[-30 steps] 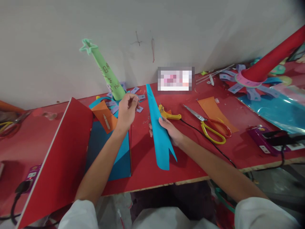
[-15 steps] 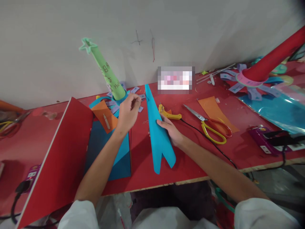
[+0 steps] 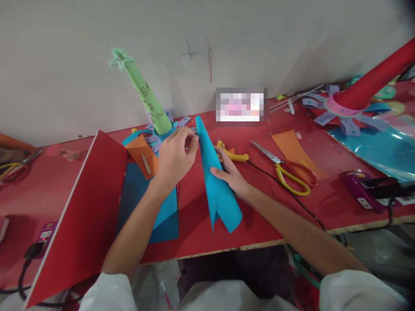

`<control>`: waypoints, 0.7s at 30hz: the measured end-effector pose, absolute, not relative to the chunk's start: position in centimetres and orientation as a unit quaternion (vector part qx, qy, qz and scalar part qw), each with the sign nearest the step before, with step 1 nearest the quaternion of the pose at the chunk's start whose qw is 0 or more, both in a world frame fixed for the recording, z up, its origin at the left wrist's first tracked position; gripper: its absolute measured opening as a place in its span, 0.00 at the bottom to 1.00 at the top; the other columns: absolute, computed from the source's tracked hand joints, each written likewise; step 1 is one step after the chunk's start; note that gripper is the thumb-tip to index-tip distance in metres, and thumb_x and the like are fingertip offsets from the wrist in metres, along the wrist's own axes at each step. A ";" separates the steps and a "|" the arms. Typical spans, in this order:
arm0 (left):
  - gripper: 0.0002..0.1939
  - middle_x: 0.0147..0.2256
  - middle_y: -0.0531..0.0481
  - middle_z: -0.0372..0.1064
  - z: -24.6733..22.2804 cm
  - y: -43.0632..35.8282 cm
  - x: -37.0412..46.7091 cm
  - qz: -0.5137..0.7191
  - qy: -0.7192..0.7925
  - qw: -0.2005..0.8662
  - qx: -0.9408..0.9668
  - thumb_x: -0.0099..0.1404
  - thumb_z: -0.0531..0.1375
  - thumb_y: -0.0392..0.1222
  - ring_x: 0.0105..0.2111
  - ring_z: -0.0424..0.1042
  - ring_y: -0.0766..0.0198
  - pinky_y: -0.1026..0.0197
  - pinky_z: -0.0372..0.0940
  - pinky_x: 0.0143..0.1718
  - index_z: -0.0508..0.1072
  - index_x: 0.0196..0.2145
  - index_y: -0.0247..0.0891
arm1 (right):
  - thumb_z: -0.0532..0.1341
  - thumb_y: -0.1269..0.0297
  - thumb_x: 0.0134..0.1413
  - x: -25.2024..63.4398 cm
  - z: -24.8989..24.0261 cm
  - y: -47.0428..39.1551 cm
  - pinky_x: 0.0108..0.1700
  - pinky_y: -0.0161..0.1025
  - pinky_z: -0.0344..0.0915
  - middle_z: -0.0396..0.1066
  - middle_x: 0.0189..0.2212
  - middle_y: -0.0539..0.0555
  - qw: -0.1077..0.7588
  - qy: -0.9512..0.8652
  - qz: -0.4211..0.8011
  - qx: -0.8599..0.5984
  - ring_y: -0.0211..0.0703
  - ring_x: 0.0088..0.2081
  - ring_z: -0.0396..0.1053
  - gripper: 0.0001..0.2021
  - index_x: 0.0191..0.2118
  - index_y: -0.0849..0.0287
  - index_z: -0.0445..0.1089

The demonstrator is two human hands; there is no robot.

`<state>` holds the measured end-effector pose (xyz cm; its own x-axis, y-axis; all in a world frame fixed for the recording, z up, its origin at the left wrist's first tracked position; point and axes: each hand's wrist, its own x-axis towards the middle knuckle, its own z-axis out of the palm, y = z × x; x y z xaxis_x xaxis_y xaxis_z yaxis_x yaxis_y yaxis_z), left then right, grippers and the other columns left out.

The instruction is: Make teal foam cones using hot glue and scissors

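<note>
Head view — blue paper cone (image 3: 218, 192) (end split), right grip (image 3: 236, 178) clasping it, left grip (image 3: 176, 155) unclear

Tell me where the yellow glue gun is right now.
In the head view, just right of centre, the yellow glue gun lies on the red table beyond the right hand, between the blue paper cone and the scissors to its right.
</note>
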<state>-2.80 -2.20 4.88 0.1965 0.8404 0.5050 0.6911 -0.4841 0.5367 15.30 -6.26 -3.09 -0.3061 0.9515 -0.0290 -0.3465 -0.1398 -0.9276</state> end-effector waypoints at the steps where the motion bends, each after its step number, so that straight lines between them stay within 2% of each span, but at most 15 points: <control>1: 0.07 0.31 0.51 0.70 4.8 -2.2 -2.9 0.386 0.499 0.084 0.771 0.72 0.59 0.37 0.29 0.64 0.61 0.58 0.55 0.34 0.69 0.33 0.41 | 0.73 0.50 0.54 15.3 -3.1 -6.3 0.52 0.53 0.77 0.67 0.64 0.57 0.480 -0.448 0.673 -0.341 0.60 0.60 0.70 0.36 0.66 0.43 0.61; 9: 0.05 0.36 0.47 0.76 5.1 -2.7 -2.6 0.324 0.528 0.051 0.783 0.72 0.58 0.35 0.35 0.71 0.58 0.57 0.56 0.35 0.69 0.36 0.41 | 0.72 0.44 0.55 15.1 -3.9 -6.0 0.64 0.65 0.70 0.61 0.70 0.60 0.469 -0.513 0.626 -0.353 0.66 0.69 0.62 0.44 0.72 0.46 0.55; 14: 0.04 0.37 0.47 0.77 5.2 -2.9 -2.3 0.295 0.547 0.038 0.783 0.71 0.58 0.35 0.34 0.72 0.59 0.57 0.57 0.33 0.69 0.36 0.41 | 0.70 0.39 0.56 15.2 -4.4 -5.8 0.69 0.65 0.66 0.59 0.73 0.60 0.468 -0.560 0.586 -0.351 0.66 0.72 0.58 0.46 0.74 0.47 0.54; 21: 0.04 0.37 0.47 0.76 4.7 -2.7 -2.3 0.300 0.533 0.029 0.791 0.70 0.56 0.34 0.33 0.70 0.60 0.56 0.58 0.34 0.68 0.36 0.41 | 0.68 0.42 0.60 15.1 -4.5 -5.7 0.71 0.65 0.63 0.54 0.75 0.59 0.472 -0.587 0.557 -0.349 0.64 0.74 0.56 0.45 0.76 0.45 0.49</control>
